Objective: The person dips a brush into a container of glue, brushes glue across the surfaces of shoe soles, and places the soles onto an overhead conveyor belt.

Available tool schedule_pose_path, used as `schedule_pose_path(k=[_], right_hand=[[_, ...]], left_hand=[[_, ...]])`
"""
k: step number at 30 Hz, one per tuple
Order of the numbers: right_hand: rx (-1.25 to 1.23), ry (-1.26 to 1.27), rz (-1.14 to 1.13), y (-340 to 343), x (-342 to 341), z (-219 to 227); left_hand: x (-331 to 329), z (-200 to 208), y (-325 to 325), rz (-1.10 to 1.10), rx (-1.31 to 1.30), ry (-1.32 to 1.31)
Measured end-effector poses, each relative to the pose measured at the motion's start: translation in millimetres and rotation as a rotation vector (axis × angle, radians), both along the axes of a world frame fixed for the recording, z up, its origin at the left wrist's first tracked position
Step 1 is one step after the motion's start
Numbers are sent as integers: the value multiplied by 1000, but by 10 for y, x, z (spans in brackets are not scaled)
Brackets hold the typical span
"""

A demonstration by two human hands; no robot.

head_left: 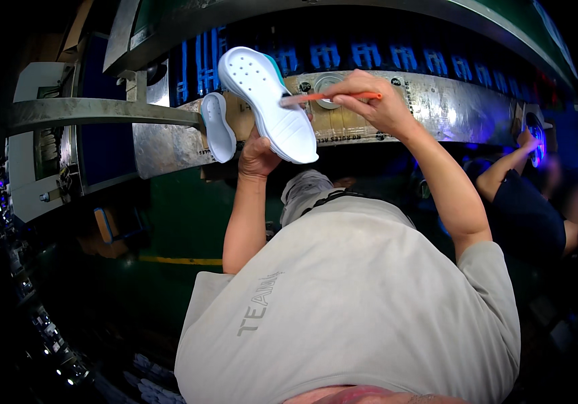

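Note:
A white shoe sole [267,111] with a teal patch at its upper right edge is held up over the bench, its perforated end pointing away from me. My left hand [259,153] grips it from underneath, with most of the fingers hidden behind it. Pinched in my right hand [370,99] is an orange-handled brush [333,96], whose tip rests on or just above the sole's middle. Beside it on the left, a second white sole [218,128] lies on the bench. Partly behind my right hand stands a small round clear dish [329,83].
Brown cardboard [356,120] covers part of the metal bench [437,111]. Past it runs a row of blue-lit parts [403,58]. A metal frame bar [100,111] crosses at left. Another person's arm [501,176] works at the far right.

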State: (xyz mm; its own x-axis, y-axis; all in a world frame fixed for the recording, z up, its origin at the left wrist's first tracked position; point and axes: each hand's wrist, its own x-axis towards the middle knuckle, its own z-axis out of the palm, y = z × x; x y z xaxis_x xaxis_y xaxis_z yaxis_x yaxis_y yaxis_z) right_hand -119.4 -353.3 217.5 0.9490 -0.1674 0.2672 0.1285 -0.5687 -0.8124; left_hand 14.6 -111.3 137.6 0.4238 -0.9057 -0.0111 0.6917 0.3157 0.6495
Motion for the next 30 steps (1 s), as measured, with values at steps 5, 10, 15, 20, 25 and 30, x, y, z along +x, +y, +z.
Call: schedule_pose_path(k=[5, 10, 15, 20, 25, 30], right_hand=[[-1, 50, 64, 167, -337, 54], [365, 268, -141, 516, -548, 182], [748, 245, -226, 711, -549, 143], [952, 197, -295, 717, -457, 93], [1053, 168, -282, 605, -420, 51], [331, 58, -128, 142, -492, 385]], left_hand=[[187, 130, 23, 152, 45, -96], [232, 191, -9, 138, -11, -154], [168, 63, -26, 140, -2, -192], [-4, 28, -59, 91, 76, -216], [-72, -43, -5, -42, 93, -121], [-214, 436, -44, -62, 225, 17]])
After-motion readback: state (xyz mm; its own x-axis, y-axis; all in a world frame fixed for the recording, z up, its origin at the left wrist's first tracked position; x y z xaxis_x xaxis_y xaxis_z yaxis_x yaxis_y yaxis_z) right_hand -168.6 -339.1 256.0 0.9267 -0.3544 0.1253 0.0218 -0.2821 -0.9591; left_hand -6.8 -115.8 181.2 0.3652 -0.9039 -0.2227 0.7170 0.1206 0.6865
